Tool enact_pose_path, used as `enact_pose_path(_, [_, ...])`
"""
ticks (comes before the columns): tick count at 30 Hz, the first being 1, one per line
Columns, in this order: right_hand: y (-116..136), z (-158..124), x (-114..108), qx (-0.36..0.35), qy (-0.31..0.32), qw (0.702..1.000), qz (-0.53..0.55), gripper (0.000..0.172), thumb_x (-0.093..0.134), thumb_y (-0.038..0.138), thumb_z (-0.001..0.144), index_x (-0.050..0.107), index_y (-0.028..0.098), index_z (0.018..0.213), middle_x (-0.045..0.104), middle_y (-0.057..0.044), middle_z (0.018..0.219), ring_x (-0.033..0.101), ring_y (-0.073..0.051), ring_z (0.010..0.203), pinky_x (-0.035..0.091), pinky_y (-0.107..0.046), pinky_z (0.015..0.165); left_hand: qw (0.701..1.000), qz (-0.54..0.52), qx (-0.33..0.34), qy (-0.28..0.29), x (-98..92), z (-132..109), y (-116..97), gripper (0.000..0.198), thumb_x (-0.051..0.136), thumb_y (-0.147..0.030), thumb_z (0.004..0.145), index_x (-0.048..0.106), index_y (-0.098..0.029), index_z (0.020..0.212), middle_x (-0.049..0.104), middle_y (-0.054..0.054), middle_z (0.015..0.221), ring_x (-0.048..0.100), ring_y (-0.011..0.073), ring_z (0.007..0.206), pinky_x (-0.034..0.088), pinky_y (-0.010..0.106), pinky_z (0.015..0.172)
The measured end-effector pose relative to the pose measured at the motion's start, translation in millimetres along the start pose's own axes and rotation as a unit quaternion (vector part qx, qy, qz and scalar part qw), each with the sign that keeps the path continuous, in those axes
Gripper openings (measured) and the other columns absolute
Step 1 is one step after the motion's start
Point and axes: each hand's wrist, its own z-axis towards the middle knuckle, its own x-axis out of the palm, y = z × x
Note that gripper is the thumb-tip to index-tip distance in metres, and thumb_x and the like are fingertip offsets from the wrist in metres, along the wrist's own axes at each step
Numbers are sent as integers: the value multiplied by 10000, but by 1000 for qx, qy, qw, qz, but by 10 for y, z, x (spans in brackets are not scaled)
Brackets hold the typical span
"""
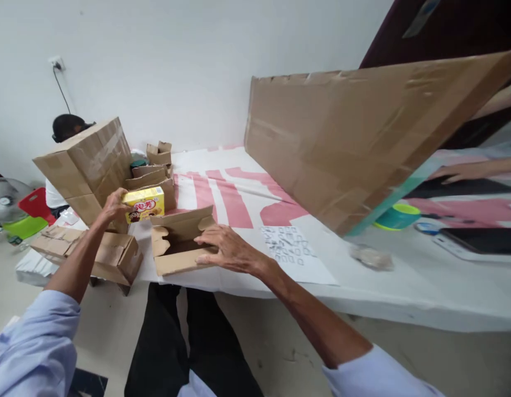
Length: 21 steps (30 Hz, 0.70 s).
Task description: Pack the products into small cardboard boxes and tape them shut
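My left hand [115, 207] grips a small yellow box [144, 204] with red lettering by its left end, held up above the table. Just to the right and nearer to me stands an open cardboard box [176, 263] with its flaps raised; its inside is dark. My right hand [227, 248] holds the right side of that open box, thumb low on the front and fingers at the rim. More open cardboard boxes [169, 193] stand right behind the yellow box.
A closed long carton [118, 259] lies at the left by the table edge, below a stack of taped cartons [90, 160]. A large cardboard panel [342, 138] stands across the table. A printed sheet [288, 248], a tape roll [398, 216] and another person's hand [456, 171] are to the right.
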Motion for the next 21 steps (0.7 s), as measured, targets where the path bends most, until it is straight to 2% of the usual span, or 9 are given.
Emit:
enact_pose_path(4, [-58, -79, 139, -12, -38, 999, -7, 396, 831, 449, 883, 807, 193, 1185, 791, -129, 1154, 690, -305, 1181, 464, -515, 1084, 999, 36, 3, 35, 383, 79, 33, 467, 859, -287, 592, 646, -172, 992, 721, 54, 969, 664, 278, 968, 530, 380, 893])
enact_pose_path(7, [-76, -106, 251, -9, -69, 997, -24, 333, 849, 439, 874, 825, 209, 1113, 794, -116, 1123, 688, -298, 1173, 431, -528, 1113, 996, 73, -5, 45, 593, 103, 30, 427, 845, -328, 690, 644, -177, 1035, 712, 87, 1050, 655, 305, 1071, 510, 394, 953])
enact_pose_path(12, [-109, -128, 380, -3, -127, 991, -50, 301, 857, 463, 868, 818, 207, 1021, 799, -108, 1042, 691, -290, 1121, 412, -507, 1115, 992, 118, -21, 44, 744, 63, -13, 422, 767, -373, 839, 641, -159, 1180, 631, 243, 1295, 544, 488, 1314, 437, 557, 1038])
enact_pose_path(14, [-117, -133, 403, -6, -135, 990, -47, 269, 856, 459, 871, 799, 208, 949, 792, -93, 1000, 691, -281, 1100, 397, -508, 1123, 992, 111, -14, 66, 760, 47, -41, 419, 752, -378, 874, 656, -160, 1220, 633, 260, 1314, 519, 511, 1342, 430, 589, 1046])
enact_pose_path(15, [-117, -134, 408, -7, -136, 990, -45, 262, 857, 454, 872, 784, 204, 905, 785, -84, 973, 692, -274, 1082, 392, -506, 1123, 991, 101, -9, 83, 767, 43, -54, 404, 750, -383, 893, 671, -165, 1223, 650, 249, 1298, 541, 488, 1328, 445, 580, 1047])
enact_pose_path(18, [-101, -132, 413, -3, -143, 989, -46, 278, 855, 447, 876, 741, 197, 833, 757, -62, 916, 687, -254, 1029, 396, -490, 1110, 989, 44, 4, 139, 806, 55, -92, 374, 718, -408, 972, 680, -181, 1266, 679, 160, 1297, 652, 330, 1208, 554, 505, 1016])
enact_pose_path(21, [-87, -126, 425, -2, -158, 986, -52, 288, 850, 453, 881, 719, 203, 823, 744, -46, 895, 679, -246, 1000, 395, -485, 1113, 987, -46, 31, 148, 872, 88, -133, 395, 672, -410, 1020, 640, -188, 1346, 656, 116, 1368, 684, 254, 1152, 617, 476, 974])
